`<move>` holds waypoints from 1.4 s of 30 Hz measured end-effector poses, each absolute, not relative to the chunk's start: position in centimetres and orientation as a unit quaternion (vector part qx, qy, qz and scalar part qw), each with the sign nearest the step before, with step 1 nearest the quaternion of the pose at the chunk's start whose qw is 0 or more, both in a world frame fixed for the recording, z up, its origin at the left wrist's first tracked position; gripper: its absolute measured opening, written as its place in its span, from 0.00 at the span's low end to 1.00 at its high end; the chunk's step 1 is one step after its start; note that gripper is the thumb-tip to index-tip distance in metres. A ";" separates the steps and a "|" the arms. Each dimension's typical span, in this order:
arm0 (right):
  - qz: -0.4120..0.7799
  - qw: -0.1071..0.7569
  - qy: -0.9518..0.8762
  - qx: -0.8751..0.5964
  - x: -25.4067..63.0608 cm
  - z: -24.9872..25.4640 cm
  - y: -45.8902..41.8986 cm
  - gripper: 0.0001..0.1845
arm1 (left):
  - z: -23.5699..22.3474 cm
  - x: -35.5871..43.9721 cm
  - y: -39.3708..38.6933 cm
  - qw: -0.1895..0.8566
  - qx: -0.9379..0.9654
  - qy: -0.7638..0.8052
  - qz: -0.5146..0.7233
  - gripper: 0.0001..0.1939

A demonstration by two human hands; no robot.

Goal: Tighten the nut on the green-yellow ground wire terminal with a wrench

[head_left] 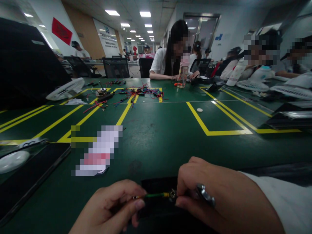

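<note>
Low in the view, my left hand (114, 204) is closed in a pinch, thumb against fingers, on one end of a thin green-and-yellow wire-like piece (156, 195). This piece runs level to the right and meets a small dark, partly metallic part (172, 195). My right hand (207, 191) is closed at that part, with thumb and forefinger beside it. From the right fist sticks out a shiny silver metal piece (204, 193); its other end is hidden, so its kind is unclear. Behind the hands lies something flat and black (158, 183).
A pixelated white paper-like item (99, 151) lies ahead on the left, near a dark flat device (36, 175) and a white mouse (14, 161). Farther off are tangled coloured wires (141, 92), a white fan (67, 89), a round white disc (200, 110), and a seated person (162, 63) with a bottle (183, 73).
</note>
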State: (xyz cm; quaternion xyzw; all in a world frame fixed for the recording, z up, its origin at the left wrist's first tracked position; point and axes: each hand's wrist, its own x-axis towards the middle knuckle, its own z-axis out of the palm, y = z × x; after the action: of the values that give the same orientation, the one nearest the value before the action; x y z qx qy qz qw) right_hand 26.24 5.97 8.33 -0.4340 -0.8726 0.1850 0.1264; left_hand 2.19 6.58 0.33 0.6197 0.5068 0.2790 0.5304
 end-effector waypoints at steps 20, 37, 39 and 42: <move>0.215 0.208 -0.800 -0.521 27.2 8.2 5.2 0.06 | 0.3 2.0 6.8 0.538 0.643 0.496 0.227 0.08; 0.205 0.103 -0.840 -0.492 25.8 8.4 5.6 0.06 | 0.8 2.1 6.6 0.543 0.633 0.508 0.216 0.08; 0.205 0.067 -0.864 -0.455 25.7 9.3 6.2 0.06 | 0.6 2.0 6.7 0.544 0.637 0.503 0.214 0.08; 0.214 0.020 -0.892 -0.397 25.6 10.3 7.4 0.07 | 0.7 2.0 6.8 0.547 0.635 0.501 0.216 0.08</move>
State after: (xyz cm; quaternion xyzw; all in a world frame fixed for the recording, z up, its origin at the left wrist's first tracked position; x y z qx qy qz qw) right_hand 25.63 7.37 10.29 -0.3972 -0.8921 0.2143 0.0203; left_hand 1.99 6.75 0.66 0.6348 0.5013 0.2160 0.5469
